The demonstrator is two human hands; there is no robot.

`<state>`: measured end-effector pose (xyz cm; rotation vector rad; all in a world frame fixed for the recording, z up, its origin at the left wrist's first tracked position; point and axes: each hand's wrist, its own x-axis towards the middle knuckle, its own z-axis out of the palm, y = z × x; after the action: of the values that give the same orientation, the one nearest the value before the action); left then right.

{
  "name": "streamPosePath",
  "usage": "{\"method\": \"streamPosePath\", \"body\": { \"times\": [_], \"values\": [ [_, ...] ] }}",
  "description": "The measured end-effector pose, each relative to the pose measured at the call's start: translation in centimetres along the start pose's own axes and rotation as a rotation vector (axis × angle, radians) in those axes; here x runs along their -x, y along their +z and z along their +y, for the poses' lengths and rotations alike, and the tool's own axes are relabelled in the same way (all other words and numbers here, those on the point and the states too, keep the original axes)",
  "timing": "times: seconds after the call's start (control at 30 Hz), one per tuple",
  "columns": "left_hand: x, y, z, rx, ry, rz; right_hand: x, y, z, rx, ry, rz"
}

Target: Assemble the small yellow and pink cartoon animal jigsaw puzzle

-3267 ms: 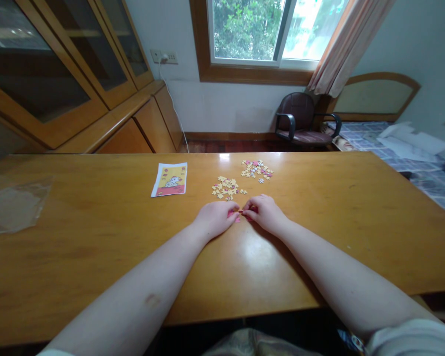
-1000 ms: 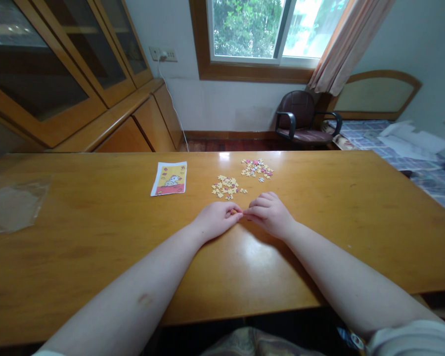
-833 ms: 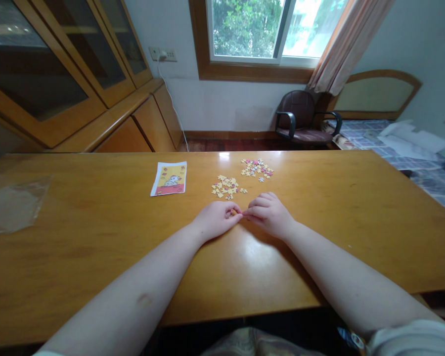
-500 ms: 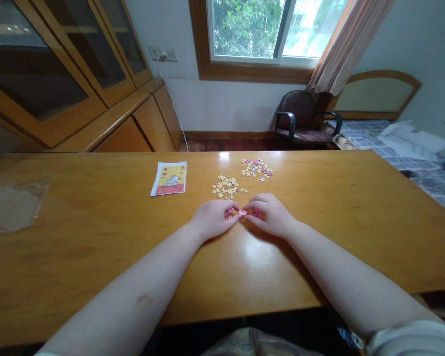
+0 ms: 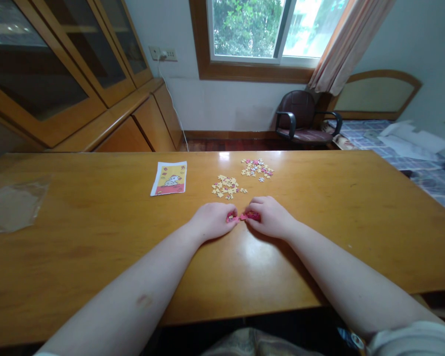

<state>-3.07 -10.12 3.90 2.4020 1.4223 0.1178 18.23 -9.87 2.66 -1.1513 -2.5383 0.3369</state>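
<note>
Amid open tabletop point(image 5: 341, 237), off its edges point(image 5: 207, 318), 2 hands point(image 5: 215, 218) point(image 5: 268, 216), fingers point(image 5: 255, 203) tight on puzzle pieces point(image 5: 243, 217).

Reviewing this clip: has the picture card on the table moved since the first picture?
No; judged against the far edge of the table, the picture card lies in the same place.

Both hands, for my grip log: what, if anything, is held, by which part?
Left hand and right hand pinch pink pieces near their facing ends; the exact edges are hidden.
</note>
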Motion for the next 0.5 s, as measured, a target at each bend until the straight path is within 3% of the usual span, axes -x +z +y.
{"method": "streamPosePath", "body": {
  "times": [0.5],
  "values": [
    [-0.23, 0.06, 0.57, 0.022, -0.054, -0.018, -0.05, -0.32, -0.13, 0.011, 0.033, -0.058]
  ]
}}
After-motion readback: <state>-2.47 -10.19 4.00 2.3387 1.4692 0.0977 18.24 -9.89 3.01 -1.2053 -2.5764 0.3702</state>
